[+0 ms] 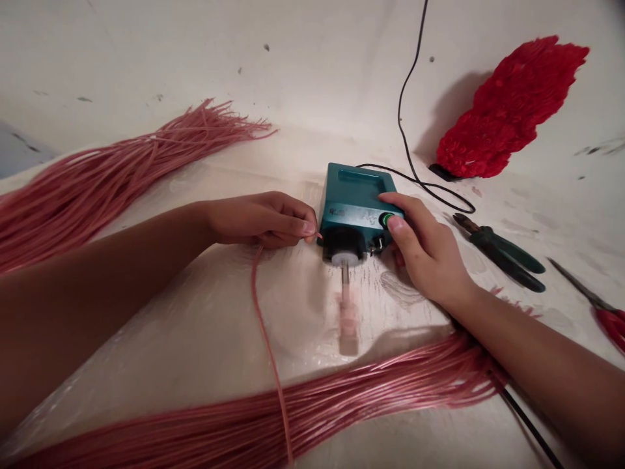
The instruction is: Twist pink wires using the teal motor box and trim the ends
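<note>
- One wire pinched near its tip in left hand, beside black collar; seemingly mid-step, not finished.
- Right hand grasping right side of central machine, thumb on knob.
- Shaft blurred at near side, probably spinning.
- Plenty visible in far-left bundle and near bundle; impossible to tell which is done, which left.

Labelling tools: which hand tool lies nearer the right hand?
The green-handled pliers; the red-handled scissors lie farther right, cut off by the frame.
</note>
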A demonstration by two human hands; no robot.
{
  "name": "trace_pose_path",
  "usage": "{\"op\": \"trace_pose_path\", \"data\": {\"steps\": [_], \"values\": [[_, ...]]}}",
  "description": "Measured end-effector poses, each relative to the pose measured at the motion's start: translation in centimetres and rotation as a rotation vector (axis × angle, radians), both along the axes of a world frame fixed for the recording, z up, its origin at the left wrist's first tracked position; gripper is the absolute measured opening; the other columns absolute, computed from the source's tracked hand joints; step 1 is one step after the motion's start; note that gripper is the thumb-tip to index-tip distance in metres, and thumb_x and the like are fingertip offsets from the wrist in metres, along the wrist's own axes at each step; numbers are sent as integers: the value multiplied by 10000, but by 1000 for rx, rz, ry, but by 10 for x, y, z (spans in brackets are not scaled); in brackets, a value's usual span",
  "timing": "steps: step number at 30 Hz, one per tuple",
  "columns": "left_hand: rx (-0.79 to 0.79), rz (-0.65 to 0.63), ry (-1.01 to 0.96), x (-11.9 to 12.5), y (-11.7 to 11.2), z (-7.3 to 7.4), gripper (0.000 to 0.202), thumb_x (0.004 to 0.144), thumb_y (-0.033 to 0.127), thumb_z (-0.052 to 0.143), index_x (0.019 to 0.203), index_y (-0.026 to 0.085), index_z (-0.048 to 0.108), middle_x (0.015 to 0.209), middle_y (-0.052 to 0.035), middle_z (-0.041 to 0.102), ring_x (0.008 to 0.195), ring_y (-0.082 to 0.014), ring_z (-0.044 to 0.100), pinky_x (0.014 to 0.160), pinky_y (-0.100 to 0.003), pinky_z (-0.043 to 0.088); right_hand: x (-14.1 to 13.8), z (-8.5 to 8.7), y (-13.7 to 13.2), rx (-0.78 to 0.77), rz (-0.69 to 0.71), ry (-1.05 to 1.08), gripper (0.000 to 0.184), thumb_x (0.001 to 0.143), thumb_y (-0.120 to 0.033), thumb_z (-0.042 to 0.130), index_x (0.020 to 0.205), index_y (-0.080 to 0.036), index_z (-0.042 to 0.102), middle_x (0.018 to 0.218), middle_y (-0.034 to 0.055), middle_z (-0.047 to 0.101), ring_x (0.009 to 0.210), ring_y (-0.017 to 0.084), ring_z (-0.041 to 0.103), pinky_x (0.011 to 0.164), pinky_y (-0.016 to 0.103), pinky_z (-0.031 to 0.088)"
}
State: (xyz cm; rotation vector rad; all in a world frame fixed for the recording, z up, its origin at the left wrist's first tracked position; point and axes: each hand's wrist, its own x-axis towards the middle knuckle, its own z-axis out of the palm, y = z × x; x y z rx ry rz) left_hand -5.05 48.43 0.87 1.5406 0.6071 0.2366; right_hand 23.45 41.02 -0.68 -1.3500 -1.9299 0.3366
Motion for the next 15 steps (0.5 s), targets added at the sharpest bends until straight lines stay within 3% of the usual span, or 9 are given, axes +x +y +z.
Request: {"op": "trace_pose_path", "data": {"steps": [15], "values": [[-42,3,-86,-1,-1,-1,187,931,312,653,849,147,685,542,72,268,439,-43,196,389,-171,158,0,-2,-1,2,-23,11,453,1007,-543,439,1357,-287,570,563,-47,508,499,151,524,498,285,425]]}}
